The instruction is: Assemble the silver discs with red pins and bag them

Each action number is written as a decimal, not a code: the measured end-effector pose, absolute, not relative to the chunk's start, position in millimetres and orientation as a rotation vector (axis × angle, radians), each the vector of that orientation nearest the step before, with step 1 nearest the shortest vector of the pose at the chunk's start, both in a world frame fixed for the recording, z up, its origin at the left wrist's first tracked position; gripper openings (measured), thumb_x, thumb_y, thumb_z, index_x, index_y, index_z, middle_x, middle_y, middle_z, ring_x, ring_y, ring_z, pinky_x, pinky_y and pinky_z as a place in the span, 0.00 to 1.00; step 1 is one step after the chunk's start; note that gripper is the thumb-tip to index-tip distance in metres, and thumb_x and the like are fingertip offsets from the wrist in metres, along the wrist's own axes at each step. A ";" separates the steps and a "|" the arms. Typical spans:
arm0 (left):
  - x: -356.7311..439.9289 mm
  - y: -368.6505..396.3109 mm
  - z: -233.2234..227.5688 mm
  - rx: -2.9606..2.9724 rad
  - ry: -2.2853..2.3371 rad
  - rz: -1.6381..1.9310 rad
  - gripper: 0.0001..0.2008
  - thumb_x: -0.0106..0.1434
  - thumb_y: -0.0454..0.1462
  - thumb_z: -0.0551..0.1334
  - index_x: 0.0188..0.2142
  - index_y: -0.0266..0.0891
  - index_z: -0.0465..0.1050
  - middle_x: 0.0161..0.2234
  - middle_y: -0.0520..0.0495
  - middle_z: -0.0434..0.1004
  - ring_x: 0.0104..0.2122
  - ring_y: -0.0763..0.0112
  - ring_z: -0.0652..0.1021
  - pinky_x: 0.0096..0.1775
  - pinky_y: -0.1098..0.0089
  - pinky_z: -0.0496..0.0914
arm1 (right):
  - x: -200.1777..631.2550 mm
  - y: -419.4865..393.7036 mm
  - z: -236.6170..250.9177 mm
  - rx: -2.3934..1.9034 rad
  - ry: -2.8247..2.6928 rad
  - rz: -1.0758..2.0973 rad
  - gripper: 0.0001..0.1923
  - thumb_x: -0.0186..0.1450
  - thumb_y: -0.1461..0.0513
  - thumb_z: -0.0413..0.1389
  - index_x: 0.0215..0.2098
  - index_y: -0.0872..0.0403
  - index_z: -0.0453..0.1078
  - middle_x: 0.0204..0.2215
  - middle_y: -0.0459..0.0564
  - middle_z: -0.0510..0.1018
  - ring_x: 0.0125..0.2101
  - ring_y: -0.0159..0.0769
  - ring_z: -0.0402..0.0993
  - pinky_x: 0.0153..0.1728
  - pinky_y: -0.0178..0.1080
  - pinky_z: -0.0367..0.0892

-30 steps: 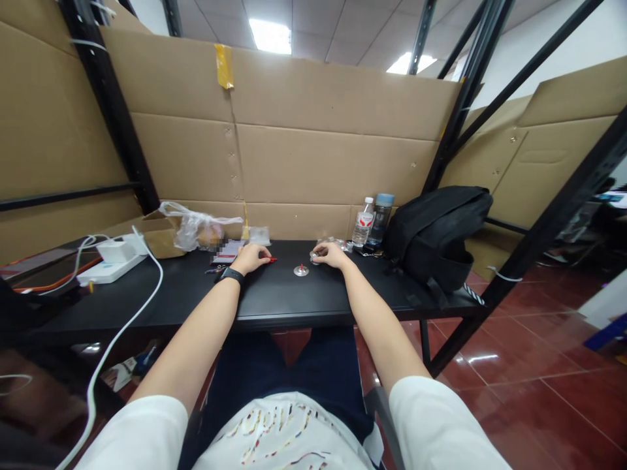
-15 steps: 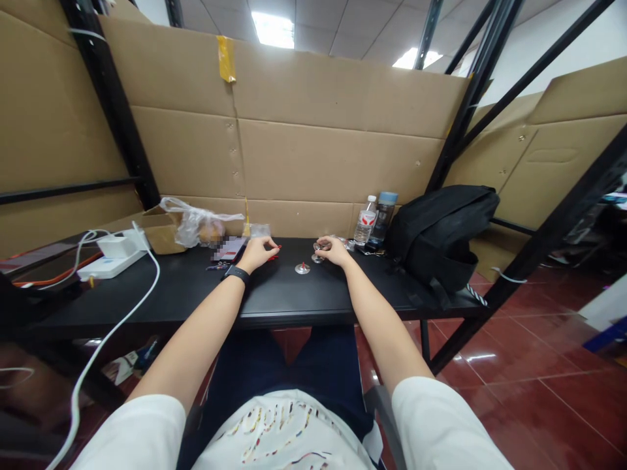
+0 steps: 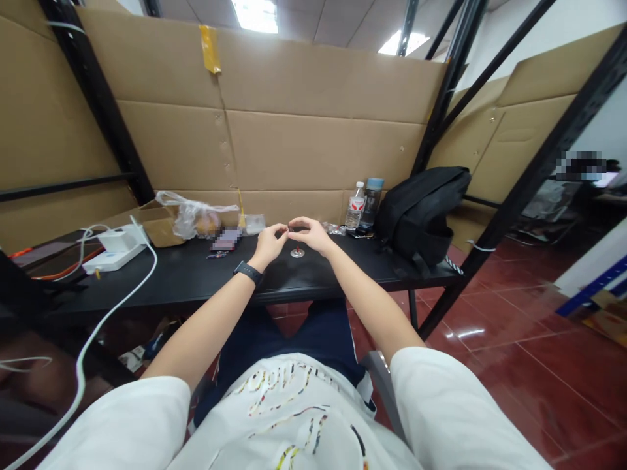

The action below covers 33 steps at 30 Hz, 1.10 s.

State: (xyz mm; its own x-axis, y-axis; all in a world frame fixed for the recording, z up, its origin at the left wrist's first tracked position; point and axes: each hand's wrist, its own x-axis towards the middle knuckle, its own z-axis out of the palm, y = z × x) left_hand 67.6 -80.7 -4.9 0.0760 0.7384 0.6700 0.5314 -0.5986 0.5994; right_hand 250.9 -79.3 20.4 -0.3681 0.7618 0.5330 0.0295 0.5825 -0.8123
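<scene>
**Hands meet above a small metal piece**

Both hands are raised over the black counter [image 3: 196,281]. The left hand [image 3: 271,243] and right hand [image 3: 309,234] pinch a tiny, indistinct item between their touching fingers [image 3: 284,230]. Just below sits a round metal piece [image 3: 296,252]. Farther back stand two bottles [image 3: 363,203].

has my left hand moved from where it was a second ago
Yes. The left hand has lifted off the black table and come right, meeting the right hand above the small silver disc.

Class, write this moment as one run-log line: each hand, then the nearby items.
left hand: pinching small part | right hand: pinching same part, fingertips meeting | below: round metal piece on black table | right: backpack
</scene>
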 end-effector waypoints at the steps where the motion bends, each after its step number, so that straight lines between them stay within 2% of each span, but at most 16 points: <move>1: 67.2 -79.6 -7.2 2.133 1.294 1.538 0.13 0.62 0.42 0.63 0.40 0.38 0.80 0.40 0.44 0.84 0.41 0.59 0.81 0.49 0.61 0.72 | 249.6 -80.3 19.4 -0.659 -1.786 0.881 0.23 0.54 0.55 0.70 0.45 0.55 0.75 0.46 0.54 0.81 0.45 0.39 0.78 0.49 0.43 0.74; 4: 63.9 -81.2 -21.8 2.038 1.242 1.538 0.14 0.60 0.45 0.65 0.38 0.38 0.80 0.38 0.43 0.84 0.39 0.59 0.81 0.47 0.61 0.73 | 248.0 -84.9 6.2 -0.691 -1.775 0.886 0.23 0.53 0.55 0.71 0.43 0.55 0.75 0.44 0.53 0.81 0.48 0.40 0.77 0.52 0.43 0.72; 8: 58.9 -91.7 -43.0 1.934 1.087 1.497 0.16 0.54 0.48 0.69 0.35 0.37 0.80 0.36 0.41 0.84 0.38 0.58 0.82 0.45 0.61 0.74 | 247.1 -96.1 -19.9 -0.719 -1.722 1.005 0.25 0.51 0.53 0.71 0.44 0.54 0.75 0.44 0.53 0.81 0.46 0.41 0.77 0.44 0.42 0.76; 13: 55.3 -97.2 -48.6 1.985 1.038 1.413 0.15 0.53 0.48 0.70 0.30 0.38 0.80 0.34 0.41 0.84 0.37 0.56 0.82 0.46 0.59 0.74 | 247.1 -104.3 -33.1 -0.703 -1.693 0.993 0.23 0.49 0.55 0.72 0.39 0.54 0.76 0.41 0.52 0.82 0.45 0.40 0.78 0.51 0.44 0.72; 18: 54.4 -93.9 -48.3 1.989 1.060 1.392 0.15 0.52 0.49 0.71 0.30 0.39 0.81 0.34 0.42 0.85 0.39 0.55 0.82 0.48 0.57 0.74 | 247.2 -104.5 -36.8 -0.677 -1.617 1.115 0.24 0.47 0.55 0.73 0.39 0.53 0.75 0.41 0.50 0.83 0.38 0.37 0.81 0.49 0.43 0.74; 22: 55.5 -94.7 -51.7 1.963 1.053 1.390 0.16 0.52 0.49 0.71 0.31 0.39 0.81 0.35 0.41 0.85 0.39 0.54 0.83 0.48 0.57 0.74 | 247.2 -101.3 -42.6 -0.676 -1.587 1.136 0.23 0.46 0.55 0.73 0.38 0.53 0.75 0.39 0.49 0.83 0.39 0.38 0.82 0.49 0.44 0.75; 27: 54.4 -78.7 -47.9 1.879 1.064 1.415 0.16 0.52 0.49 0.72 0.31 0.38 0.81 0.36 0.40 0.85 0.39 0.54 0.83 0.46 0.58 0.75 | 247.4 -81.5 -33.4 -0.665 -1.608 1.186 0.23 0.47 0.56 0.74 0.38 0.53 0.75 0.40 0.51 0.83 0.41 0.40 0.82 0.48 0.44 0.75; 33: 47.8 -34.2 -26.3 1.868 0.988 1.466 0.15 0.49 0.45 0.72 0.31 0.38 0.75 0.35 0.41 0.84 0.38 0.59 0.83 0.46 0.60 0.76 | 240.0 -39.6 -3.7 -0.675 -1.665 1.182 0.26 0.41 0.60 0.75 0.37 0.55 0.75 0.41 0.53 0.83 0.41 0.42 0.82 0.49 0.47 0.76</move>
